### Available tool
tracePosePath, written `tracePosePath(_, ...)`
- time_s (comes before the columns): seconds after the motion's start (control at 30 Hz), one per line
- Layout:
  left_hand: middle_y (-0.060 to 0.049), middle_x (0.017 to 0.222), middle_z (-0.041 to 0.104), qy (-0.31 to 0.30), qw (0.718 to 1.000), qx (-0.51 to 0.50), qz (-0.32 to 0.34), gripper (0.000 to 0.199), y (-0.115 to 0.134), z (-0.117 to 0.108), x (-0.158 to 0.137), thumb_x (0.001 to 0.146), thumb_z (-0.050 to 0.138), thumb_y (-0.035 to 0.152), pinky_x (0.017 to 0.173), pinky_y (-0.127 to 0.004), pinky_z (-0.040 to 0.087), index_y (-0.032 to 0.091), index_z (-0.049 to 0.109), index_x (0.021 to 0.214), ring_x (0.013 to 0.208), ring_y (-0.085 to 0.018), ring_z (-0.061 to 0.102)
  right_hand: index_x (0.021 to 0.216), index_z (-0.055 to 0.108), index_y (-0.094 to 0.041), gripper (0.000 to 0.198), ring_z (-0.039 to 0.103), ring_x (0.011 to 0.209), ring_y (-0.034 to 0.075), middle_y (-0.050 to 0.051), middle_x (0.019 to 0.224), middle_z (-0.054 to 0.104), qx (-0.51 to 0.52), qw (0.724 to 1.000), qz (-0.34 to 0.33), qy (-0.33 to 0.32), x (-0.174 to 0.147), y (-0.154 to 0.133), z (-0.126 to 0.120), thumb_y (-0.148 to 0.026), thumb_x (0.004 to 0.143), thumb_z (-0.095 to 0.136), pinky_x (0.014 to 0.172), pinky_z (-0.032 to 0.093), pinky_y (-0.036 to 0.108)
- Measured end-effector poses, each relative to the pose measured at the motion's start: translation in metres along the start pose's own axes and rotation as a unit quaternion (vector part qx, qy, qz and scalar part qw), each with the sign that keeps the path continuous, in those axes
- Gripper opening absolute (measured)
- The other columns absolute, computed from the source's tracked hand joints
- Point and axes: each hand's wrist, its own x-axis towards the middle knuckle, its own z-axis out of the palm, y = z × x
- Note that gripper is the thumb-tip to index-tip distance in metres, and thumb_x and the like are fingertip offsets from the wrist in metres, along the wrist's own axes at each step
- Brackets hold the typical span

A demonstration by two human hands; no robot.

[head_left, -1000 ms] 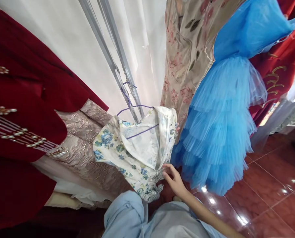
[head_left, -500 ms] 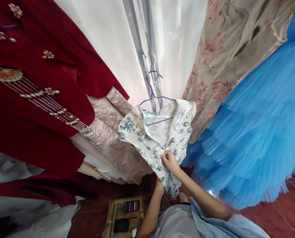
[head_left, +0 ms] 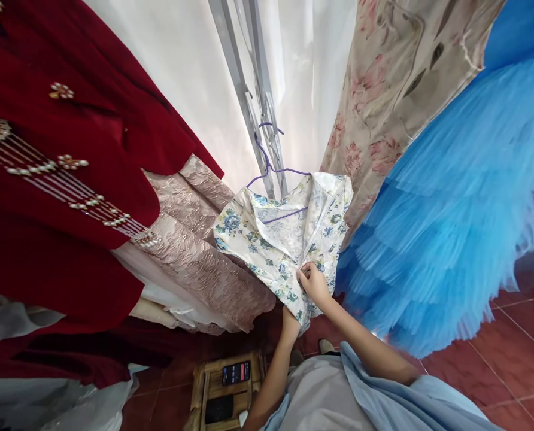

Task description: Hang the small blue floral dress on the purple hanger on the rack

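Note:
A white sleeveless garment (head_left: 267,257) with blue and green flowers hangs from a thin purple hanger (head_left: 269,170). Its neckline is spread in a deep V with pale edges that look like a zipper (head_left: 311,239). At the bottom of that V, my right hand (head_left: 315,285) is closed, thumb and fingers pinched at the zipper; the pull itself is too small to see. Lower down, my left hand (head_left: 290,323) reaches under the cloth from behind, and its fingers are hidden by the garment.
A grey metal stand (head_left: 244,78) holds the hanger before white drapery. Left are a beaded red garment (head_left: 96,137) and a pinkish brocade one (head_left: 195,239). Right hang a floral beige dress (head_left: 370,108) and a blue tulle skirt (head_left: 446,209). A phone (head_left: 236,373) lies on a wooden stool (head_left: 199,389).
My right hand has moved slightly up toward the bottom of the V opening, still pinching. The garment's lower end is drawn up a little, and the view has shifted slightly right.

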Motion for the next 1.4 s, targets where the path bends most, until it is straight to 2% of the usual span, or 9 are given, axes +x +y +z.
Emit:
tracePosePath(0.27, -0.014, 0.112, 0.076, -0.021, 1.000, 0.019, -0.001, 0.030, 0.007, 0.006, -0.001, 0.065, 0.073, 0.018, 0.113, -0.042, 0.045, 0.019, 0.073, 0.095, 0.119, -0.030, 0.066, 0.077, 0.060, -0.019, 0.021, 0.061, 0.061, 0.019, 0.001, 0.060, 0.064, -0.022, 0.999, 0.024, -0.042, -0.007, -0.001, -0.011, -0.037, 0.089, 0.057, 0.057, 0.033, 0.025)
tracePosePath(0.43, -0.015, 0.105, 0.077, -0.011, 1.000, 0.016, -0.010, 0.026, 0.005, -0.001, 0.001, 0.068, 0.071, 0.023, 0.108, -0.043, 0.049, 0.019, 0.073, 0.093, 0.108, -0.030, 0.070, 0.061, 0.059, -0.019, 0.033, 0.045, 0.035, 0.013, -0.002, 0.040, 0.051, 0.208, 0.952, 0.109, -0.196, -0.005, -0.026, -0.023, -0.038, 0.086, 0.050, 0.043, 0.031, 0.024)
tracePosePath(0.8, -0.020, 0.117, 0.071, -0.026, 0.999, 0.016, 0.042, 0.052, -0.007, 0.005, -0.004, 0.054, 0.079, 0.034, 0.110, -0.046, 0.047, 0.016, 0.068, 0.101, 0.117, -0.034, 0.065, 0.069, 0.066, -0.014, 0.025, 0.039, 0.036, 0.006, -0.005, 0.044, 0.052, 0.469, 0.877, -0.078, -0.065, 0.104, -0.238, -0.116, -0.034, 0.083, 0.064, 0.038, 0.029, 0.019)
tracePosePath(0.97, -0.017, 0.103, 0.074, 0.007, 0.997, 0.046, 0.065, 0.039, 0.000, -0.008, 0.006, 0.055, 0.079, 0.040, 0.099, -0.048, 0.053, 0.020, 0.068, 0.086, 0.102, -0.035, 0.069, 0.071, 0.062, -0.015, 0.033, 0.041, 0.035, 0.006, -0.005, 0.045, 0.053, 0.443, 0.887, -0.119, -0.053, 0.103, -0.259, -0.118, -0.043, 0.088, 0.064, 0.038, 0.030, 0.019)
tracePosePath(1.07, -0.017, 0.115, 0.067, 0.148, 0.976, 0.044, 0.151, 0.047, 0.061, -0.041, 0.031, 0.072, 0.070, 0.054, 0.109, -0.049, 0.045, 0.018, 0.063, 0.102, 0.118, -0.033, 0.061, 0.076, 0.062, -0.017, 0.037, 0.043, 0.035, 0.008, -0.006, 0.044, 0.053, 0.415, 0.893, -0.161, -0.069, 0.091, -0.242, -0.115, -0.052, 0.088, 0.065, 0.038, 0.031, 0.020)
tracePosePath(1.1, -0.017, 0.117, 0.065, 0.244, 0.943, 0.034, 0.223, 0.048, 0.095, -0.051, 0.039, 0.080, 0.063, 0.056, 0.110, -0.048, 0.043, 0.017, 0.060, 0.108, 0.120, -0.032, 0.060, 0.077, 0.061, -0.017, 0.038, 0.043, 0.035, 0.008, -0.006, 0.044, 0.053, 0.407, 0.894, -0.171, -0.070, 0.088, -0.236, -0.114, -0.054, 0.088, 0.065, 0.038, 0.032, 0.020)
tracePosePath(1.17, -0.015, 0.124, 0.060, 0.322, 0.856, 0.024, 0.403, 0.042, 0.176, -0.062, 0.048, 0.093, 0.056, 0.049, 0.109, -0.042, 0.044, 0.018, 0.054, 0.122, 0.120, -0.026, 0.059, 0.078, 0.060, -0.018, 0.040, 0.044, 0.037, 0.009, -0.006, 0.045, 0.053, 0.395, 0.897, -0.188, -0.064, 0.082, -0.229, -0.114, -0.056, 0.089, 0.063, 0.040, 0.034, 0.021)
tracePosePath(1.27, -0.012, 0.117, 0.063, 0.183, 0.791, 0.168, 0.560, 0.032, 0.303, -0.042, 0.047, 0.101, 0.047, 0.040, 0.105, -0.038, 0.047, 0.017, 0.060, 0.118, 0.114, -0.022, 0.061, 0.080, 0.060, -0.018, 0.043, 0.045, 0.038, 0.009, -0.006, 0.047, 0.053, 0.375, 0.902, -0.209, -0.049, 0.077, -0.226, -0.113, -0.059, 0.091, 0.060, 0.042, 0.036, 0.021)
tracePosePath(1.4, -0.008, 0.101, 0.069, -0.105, 0.741, 0.417, 0.516, 0.023, 0.407, 0.019, 0.043, 0.095, 0.055, 0.030, 0.094, -0.035, 0.050, 0.014, 0.070, 0.100, 0.098, -0.022, 0.064, 0.076, 0.058, -0.018, 0.043, 0.048, 0.041, 0.009, -0.004, 0.048, 0.055, 0.343, 0.910, -0.230, -0.031, 0.073, -0.225, -0.113, -0.057, 0.093, 0.058, 0.045, 0.036, 0.021)
